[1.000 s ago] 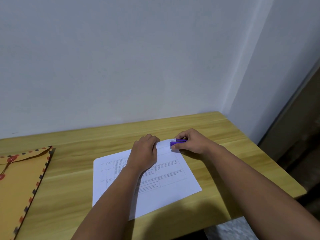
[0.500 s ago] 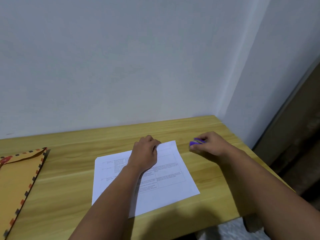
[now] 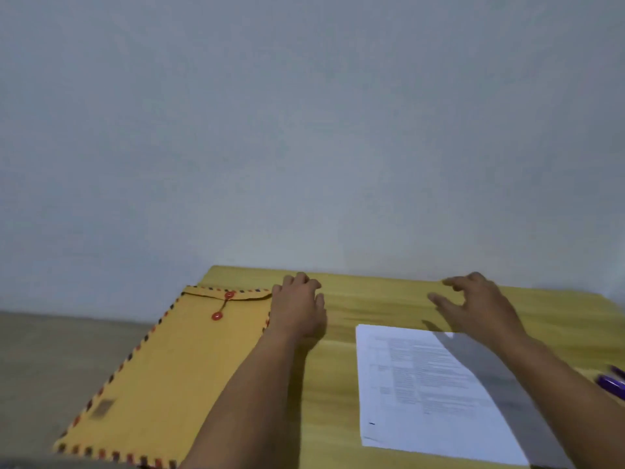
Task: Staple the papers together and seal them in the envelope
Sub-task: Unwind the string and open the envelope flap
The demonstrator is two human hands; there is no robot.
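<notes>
surface (image 3: 372, 299): pale yellow wood grain, smooth, low sheen
envelope (image 3: 162, 377): matt kraft paper, striped printed border
envelope buttons (image 3: 229, 295): red discs, probably card or plastic; too blurred to tell
papers (image 3: 429, 384): matt white printed sheets
stapler (image 3: 612, 384): purple, glossy plastic look, right of the papers
wall (image 3: 304, 130): matt painted plaster

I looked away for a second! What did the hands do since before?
The right hand let go of the purple stapler, which now lies right of the papers. The left hand left the papers and moved to the envelope. The papers stayed flat on the table.
</notes>
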